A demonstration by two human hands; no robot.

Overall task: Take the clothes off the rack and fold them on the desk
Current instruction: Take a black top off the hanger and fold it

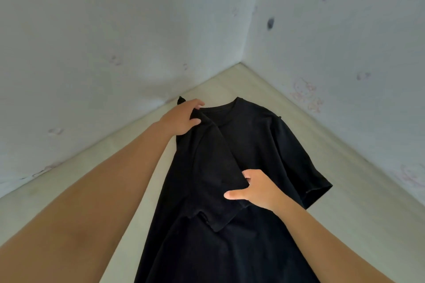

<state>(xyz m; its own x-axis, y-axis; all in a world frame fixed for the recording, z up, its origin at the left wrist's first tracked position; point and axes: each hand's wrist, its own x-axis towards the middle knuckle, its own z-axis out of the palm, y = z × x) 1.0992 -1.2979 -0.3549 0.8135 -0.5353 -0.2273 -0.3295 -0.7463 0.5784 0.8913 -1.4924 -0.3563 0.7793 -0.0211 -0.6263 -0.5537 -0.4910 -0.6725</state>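
Note:
A black T-shirt [257, 145] lies flat on the pale desk [345, 190], collar toward the far corner. Its left sleeve is folded inward across the chest, while the right sleeve spreads out to the right. My left hand [181, 119] grips the fabric at the left shoulder near the collar, thumb on top. My right hand [257, 190] pinches the hem of the folded-over sleeve at the shirt's middle, thumb pointing left. The shirt's lower end runs out of the bottom of the frame. No rack is in view.
Two pale blue-white walls [115, 30] with faint stains meet in a corner just beyond the collar, closing off the desk at the back and on both sides. Bare desk surface shows left and right of the shirt.

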